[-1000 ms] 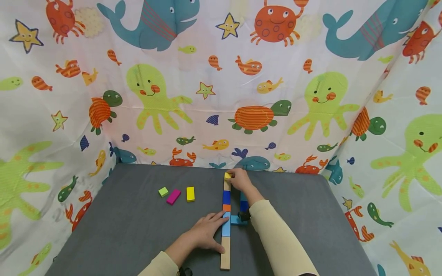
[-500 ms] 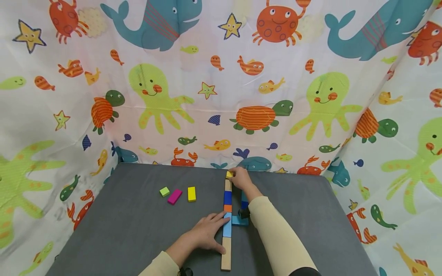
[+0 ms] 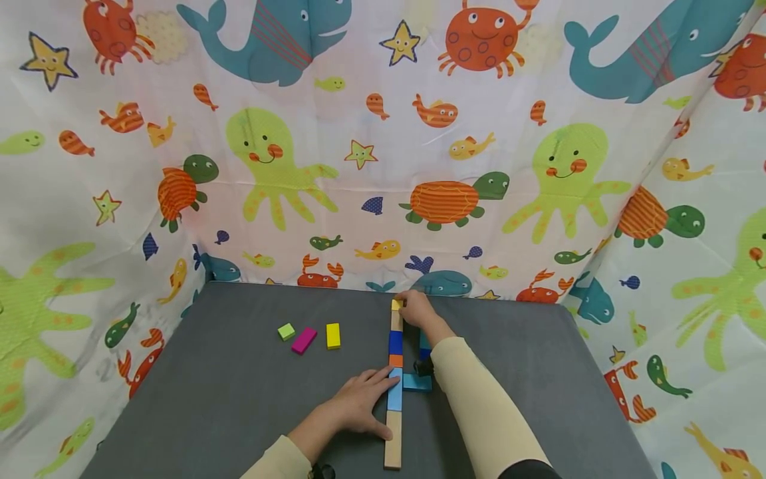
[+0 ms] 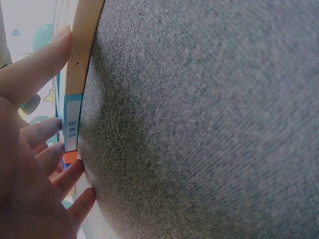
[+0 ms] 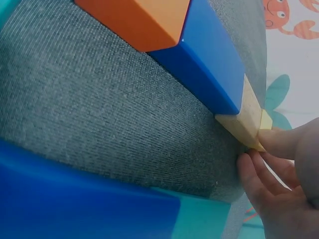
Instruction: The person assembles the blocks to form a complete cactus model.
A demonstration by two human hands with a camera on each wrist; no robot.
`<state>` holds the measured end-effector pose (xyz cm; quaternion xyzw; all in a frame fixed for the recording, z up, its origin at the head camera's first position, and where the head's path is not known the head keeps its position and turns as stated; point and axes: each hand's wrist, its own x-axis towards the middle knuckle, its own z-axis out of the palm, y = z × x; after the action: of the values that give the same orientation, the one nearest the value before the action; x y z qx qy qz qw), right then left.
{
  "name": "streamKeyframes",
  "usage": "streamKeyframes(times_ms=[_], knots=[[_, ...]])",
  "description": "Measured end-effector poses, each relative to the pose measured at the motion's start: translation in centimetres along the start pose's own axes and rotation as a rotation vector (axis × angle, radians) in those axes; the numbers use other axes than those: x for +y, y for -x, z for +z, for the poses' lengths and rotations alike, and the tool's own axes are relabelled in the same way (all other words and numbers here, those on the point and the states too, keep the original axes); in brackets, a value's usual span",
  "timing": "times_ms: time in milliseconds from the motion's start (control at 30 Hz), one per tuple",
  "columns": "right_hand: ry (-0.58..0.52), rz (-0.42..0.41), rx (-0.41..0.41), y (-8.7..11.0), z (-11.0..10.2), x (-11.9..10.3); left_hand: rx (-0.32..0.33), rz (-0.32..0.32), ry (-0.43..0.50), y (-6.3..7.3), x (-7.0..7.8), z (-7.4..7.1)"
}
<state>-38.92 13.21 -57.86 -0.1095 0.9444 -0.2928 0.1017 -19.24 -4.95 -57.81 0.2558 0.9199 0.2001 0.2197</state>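
A straight row of blocks runs away from me on the grey table. Nearest is a long wooden block (image 3: 392,442), followed by a light blue block (image 3: 395,398), an orange block (image 3: 395,360), a dark blue block (image 3: 395,342) and another wooden block (image 3: 396,320). At the far end my right hand (image 3: 418,310) pinches a small yellow block (image 5: 265,121), which sits against that wooden block. My left hand (image 3: 361,403) lies along the row's left side, fingers spread. Its thumb touches the near wooden block and its fingertips touch the light blue one.
Right of the row, another light blue block (image 3: 417,382) sticks out sideways. Behind it, partly under my right wrist, are dark blue and teal blocks (image 5: 200,217). Loose green (image 3: 286,331), magenta (image 3: 304,340) and yellow (image 3: 332,336) blocks lie left. A patterned curtain (image 3: 371,186) hangs behind the table.
My right hand has lowered the small yellow block slightly and brought it into line with the row's far end. The left hand stays put, and the view has shifted a little.
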Motion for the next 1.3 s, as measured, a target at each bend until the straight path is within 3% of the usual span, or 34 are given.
streamKeyframes(times_ms=[267,467,633,1033,1300], knots=[[0.017,-0.053,-0.038,0.3,-0.3,-0.2,0.001,-0.008,0.003,-0.1,-0.1,0.1],[-0.046,-0.042,0.014,1.4,-1.2,-0.8,-0.006,-0.011,0.008,0.0,0.2,0.0],[-0.03,-0.093,0.084,2.5,-1.9,-1.2,-0.014,-0.031,0.012,0.1,0.5,-0.2],[-0.07,-0.185,0.187,7.7,-2.0,-1.9,-0.02,-0.031,0.018,-0.1,0.8,-0.3],[-0.053,-0.195,0.218,11.2,-1.5,-1.4,-0.021,-0.022,0.034,-0.1,0.6,-0.2]])
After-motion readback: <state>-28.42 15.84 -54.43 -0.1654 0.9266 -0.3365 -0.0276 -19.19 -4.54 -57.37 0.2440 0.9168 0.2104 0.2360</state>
